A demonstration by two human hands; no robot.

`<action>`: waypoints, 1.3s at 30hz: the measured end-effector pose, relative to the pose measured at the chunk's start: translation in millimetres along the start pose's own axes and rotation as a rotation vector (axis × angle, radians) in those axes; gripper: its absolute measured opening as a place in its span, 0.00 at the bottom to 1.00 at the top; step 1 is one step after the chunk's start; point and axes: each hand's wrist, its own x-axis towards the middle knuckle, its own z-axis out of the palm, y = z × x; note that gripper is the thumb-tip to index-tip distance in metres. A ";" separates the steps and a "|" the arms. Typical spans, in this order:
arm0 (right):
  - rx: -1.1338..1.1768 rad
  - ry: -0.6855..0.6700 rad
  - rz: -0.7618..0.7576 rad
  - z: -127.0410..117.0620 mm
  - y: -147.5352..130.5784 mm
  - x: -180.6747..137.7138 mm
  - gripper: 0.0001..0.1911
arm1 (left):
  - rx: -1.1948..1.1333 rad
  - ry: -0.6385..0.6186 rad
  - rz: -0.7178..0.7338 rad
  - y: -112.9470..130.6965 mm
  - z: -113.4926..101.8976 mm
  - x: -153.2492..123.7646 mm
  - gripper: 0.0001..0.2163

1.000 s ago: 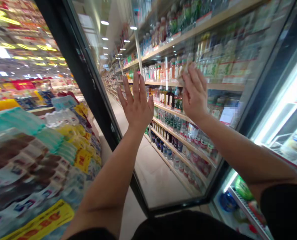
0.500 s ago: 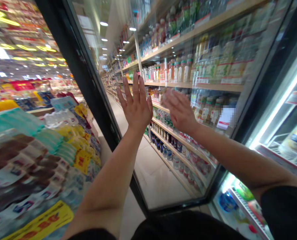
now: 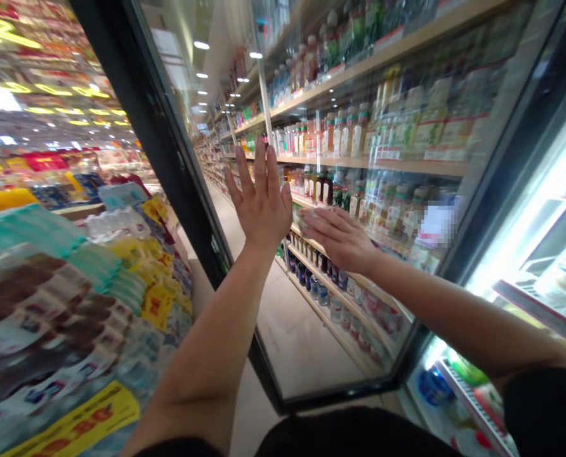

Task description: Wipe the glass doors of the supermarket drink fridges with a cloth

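Note:
A black-framed glass door (image 3: pixel 311 355) of a refrigerated case stands swung open in front of me. My left hand (image 3: pixel 264 206) lies flat on the glass with fingers spread and nothing in it. To its right, my right hand (image 3: pixel 342 238) has its fingers stretched together and pressed towards the same pane. Under its fingertips shows a pale, crumpled wipe (image 3: pixel 306 222), mostly hidden by the fingers and a little blurred.
Shelves of bottles (image 3: pixel 349 130) show in the glass. At right is the lit case interior (image 3: pixel 540 298) with goods on racks. Stacked drink packs (image 3: pixel 40 317) with yellow price signs (image 3: pixel 78 425) stand at left. A pale tiled floor (image 3: pixel 292 330) runs along the aisle.
My right hand has moved down the glass and slightly left with the wipe. My left hand keeps its place on the pane.

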 end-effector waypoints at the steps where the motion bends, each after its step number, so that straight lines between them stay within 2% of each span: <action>1: -0.028 -0.002 0.016 -3.4 4.0 1.3 0.31 | -0.004 0.006 0.001 0.3 -0.4 -0.2 0.29; 5: -0.134 0.224 0.298 -20.4 34.6 11.8 0.30 | -0.058 -0.001 -0.027 3.9 -4.1 -0.4 0.29; 7: -0.121 0.295 0.369 -19.5 34.7 8.4 0.30 | -0.066 -0.005 -0.034 5.4 -5.7 -0.1 0.29; 9: -0.080 0.251 0.310 -11.6 19.5 -2.7 0.33 | -0.048 0.000 -0.028 6.0 -6.1 0.1 0.29; 11: -0.038 0.096 0.152 -3.8 1.8 -14.1 0.35 | -0.024 0.004 -0.014 6.1 -5.8 0.4 0.29; 13: -0.034 -0.039 0.018 -3.9 -2.2 -17.5 0.36 | -0.029 0.001 -0.013 6.1 -5.6 0.6 0.29; 14: -0.054 -0.046 0.016 -7.7 3.4 -15.2 0.36 | -0.042 0.000 -0.019 6.2 -5.6 0.6 0.29; 15: -0.090 -0.003 0.071 -13.3 13.3 -10.9 0.35 | -0.059 0.000 -0.028 6.3 -5.8 0.6 0.29; 18: -0.219 0.242 0.382 -30.5 49.6 2.8 0.29 | -0.077 0.005 -0.037 6.4 -6.5 0.3 0.29; 20: -0.242 0.327 0.473 -33.1 58.3 2.8 0.28 | -0.063 0.012 -0.023 6.2 -6.6 0.0 0.29; 22: -0.202 0.297 0.389 -27.9 48.6 -5.8 0.30 | -0.048 0.024 -0.009 5.9 -6.4 -0.3 0.29; 25: -0.102 0.074 0.098 -20.3 26.6 -19.4 0.36 | -0.040 0.039 0.001 5.6 -6.3 -0.5 0.29; 26: -0.086 0.022 0.053 -21.2 25.2 -20.8 0.36 | -0.043 0.039 0.000 5.5 -6.3 -0.4 0.29; 28: -0.092 0.028 0.130 -27.9 35.4 -18.6 0.34 | -0.051 0.034 -0.007 5.2 -6.3 -0.3 0.28; 31: -0.156 0.243 0.403 -38.6 60.7 -14.4 0.30 | -0.042 0.021 -0.011 4.7 -6.1 0.0 0.29; 33: -0.188 0.318 0.472 -37.7 61.3 -18.7 0.30 | -0.036 0.024 -0.005 4.9 -6.1 0.0 0.29; 35: -0.177 0.257 0.388 -31.2 45.5 -27.1 0.34 | -0.041 0.035 -0.003 5.8 -6.5 -0.1 0.29; 37: -0.130 0.112 0.196 -25.8 29.0 -33.1 0.37 | -0.053 0.040 -0.010 6.9 -7.3 -0.2 0.28; 39: -0.128 0.038 0.120 -28.1 30.1 -31.3 0.35 | -0.062 0.037 -0.014 7.7 -8.1 -0.1 0.28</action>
